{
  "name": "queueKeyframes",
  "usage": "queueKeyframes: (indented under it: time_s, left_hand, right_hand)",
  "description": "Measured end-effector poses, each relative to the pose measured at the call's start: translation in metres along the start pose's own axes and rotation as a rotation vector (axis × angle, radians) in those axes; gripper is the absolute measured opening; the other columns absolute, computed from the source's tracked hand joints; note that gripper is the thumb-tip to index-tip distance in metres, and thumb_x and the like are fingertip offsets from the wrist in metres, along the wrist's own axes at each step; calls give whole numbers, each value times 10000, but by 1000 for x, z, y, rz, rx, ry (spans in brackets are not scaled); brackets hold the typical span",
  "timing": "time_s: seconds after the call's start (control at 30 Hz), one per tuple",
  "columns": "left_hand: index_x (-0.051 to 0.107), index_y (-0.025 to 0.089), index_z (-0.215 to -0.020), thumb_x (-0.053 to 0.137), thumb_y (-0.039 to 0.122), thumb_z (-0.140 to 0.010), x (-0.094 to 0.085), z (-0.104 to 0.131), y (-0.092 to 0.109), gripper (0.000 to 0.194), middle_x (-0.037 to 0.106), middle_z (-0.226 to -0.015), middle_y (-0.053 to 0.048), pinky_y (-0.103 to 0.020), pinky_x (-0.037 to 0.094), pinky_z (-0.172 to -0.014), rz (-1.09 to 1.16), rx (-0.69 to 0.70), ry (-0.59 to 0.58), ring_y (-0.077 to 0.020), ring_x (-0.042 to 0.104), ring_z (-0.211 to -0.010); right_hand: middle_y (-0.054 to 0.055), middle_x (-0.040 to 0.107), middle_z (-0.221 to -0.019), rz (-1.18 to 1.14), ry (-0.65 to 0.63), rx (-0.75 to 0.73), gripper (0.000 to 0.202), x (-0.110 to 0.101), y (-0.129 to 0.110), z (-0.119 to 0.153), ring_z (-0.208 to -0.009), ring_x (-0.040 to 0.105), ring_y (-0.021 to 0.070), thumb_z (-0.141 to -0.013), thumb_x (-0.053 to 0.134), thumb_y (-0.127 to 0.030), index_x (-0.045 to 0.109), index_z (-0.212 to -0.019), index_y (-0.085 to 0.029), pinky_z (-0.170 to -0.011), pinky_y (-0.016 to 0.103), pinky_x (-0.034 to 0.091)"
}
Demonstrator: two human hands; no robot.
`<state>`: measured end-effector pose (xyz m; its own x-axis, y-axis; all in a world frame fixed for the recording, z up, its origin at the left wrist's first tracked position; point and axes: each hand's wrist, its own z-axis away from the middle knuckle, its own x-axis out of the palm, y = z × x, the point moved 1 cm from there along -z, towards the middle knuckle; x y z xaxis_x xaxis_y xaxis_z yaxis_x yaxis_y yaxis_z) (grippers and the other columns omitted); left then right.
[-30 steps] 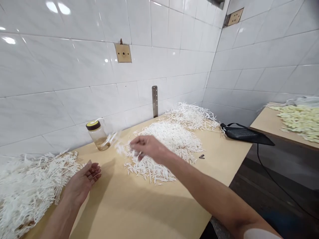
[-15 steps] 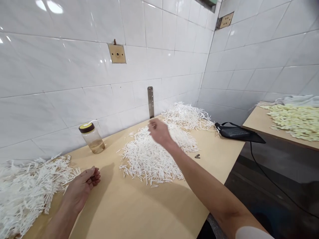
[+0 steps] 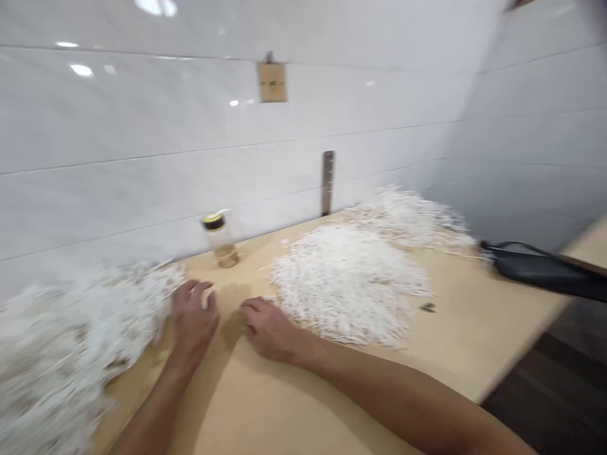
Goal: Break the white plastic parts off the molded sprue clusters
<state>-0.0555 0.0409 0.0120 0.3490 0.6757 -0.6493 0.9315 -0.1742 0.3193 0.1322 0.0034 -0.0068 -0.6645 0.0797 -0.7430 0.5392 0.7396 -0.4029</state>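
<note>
Just left of the middle white pile (image 3: pixel 351 284), the right hand (image 3: pixel 269 330) and, farther, the left hand (image 3: pixel 193 316) half-curl; whether holding anything, I cannot tell.

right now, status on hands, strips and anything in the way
Left hand beside left strip pile. Right hand near middle pile. Grasp blurred, can't tell. Jar beyond both.

A loose, tangled left heap (image 3: pixel 71 354) of thin white strips is spread at the left, cut off by the view's left edge, its border ragged and its strands blurred. To the right, separated by a gap, a low, roughly rounded middle mound (image 3: pixel 348 278) of white strips is seen, densely piled, with ends poked out along its near margin.
</note>
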Motion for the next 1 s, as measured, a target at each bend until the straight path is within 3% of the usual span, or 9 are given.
queueKeyframes:
  time_s: [0.07,0.13,0.3,0.43,0.57,0.7,0.8,0.9,1.0]
  left_hand:
    - [659,120,-1171,595,256,-798,-1,7,1,402,516,-1346,-220,-511,311,-1088,-208,6,-89,-373,410,-1307]
    - [606,110,-1263,608,277,-811,0,11,-2,482,492,-1372,-235,-541,298,-1079,-350,-120,-214,-402,377,-1324]
    - [691,156,-1022,480,191,-912,2,16,-7,241,668,-1032,-136,-422,420,-955,-302,-81,-432,-282,539,-1059]
    - [677,165,-1042,452,48,-877,-5,19,14,302,658,-986,-115,-380,459,-887,-177,34,-340,-252,530,-998]
    - [644,174,-1072,471,116,-908,-12,25,51,246,619,-1042,-114,-393,487,-869,-27,143,-186,-249,529,-986]
    - [628,171,-1073,440,235,-963,-15,38,78,227,609,-1033,-118,-380,518,-834,164,239,-185,-234,569,-949]
    - [590,194,-1166,443,295,-975,-17,48,82,261,615,-1067,-110,-358,525,-861,320,266,-213,-221,591,-993]
    - [524,187,-1259,472,292,-964,-18,57,77,318,610,-1165,-122,-375,500,-953,421,263,-228,-225,573,-1093]
    - [518,189,-1246,471,274,-964,-16,61,71,298,628,-1121,-106,-376,497,-948,465,220,-262,-215,575,-1061]
  right_hand:
    - [138,663,-1136,-1,-34,-41,208,8,3,6,-1111,580,254,-894,551,-152,638,-1083,-138,-1010,421,448]
    - [144,662,-1125,-1,-36,-46,181,14,8,8,-1091,586,267,-902,536,-153,657,-1037,-149,-990,455,465]
    - [137,653,-1132,-21,-23,-109,238,21,11,8,-1090,594,264,-915,475,-130,655,-1065,-173,-962,478,492]
    - [132,651,-1138,-46,-23,-73,262,23,10,9,-1098,590,259,-906,457,-110,643,-1082,-165,-964,472,494]
    - [151,643,-1129,-122,-15,21,287,24,15,8,-1074,590,271,-839,481,-87,626,-1079,-149,-933,457,506]
    - [131,656,-938,-213,1,164,223,16,19,8,-837,632,259,-728,550,-143,602,-944,-167,-714,384,547]
    - [87,669,-893,-266,61,308,260,7,19,7,-771,640,239,-734,550,-195,578,-993,-199,-665,354,534]
    - [80,689,-962,-317,92,298,337,2,17,7,-843,653,236,-746,520,-189,557,-1081,-205,-726,350,529]
    - [73,692,-874,-298,56,305,227,5,17,7,-763,642,224,-750,490,-179,572,-960,-200,-677,334,515]
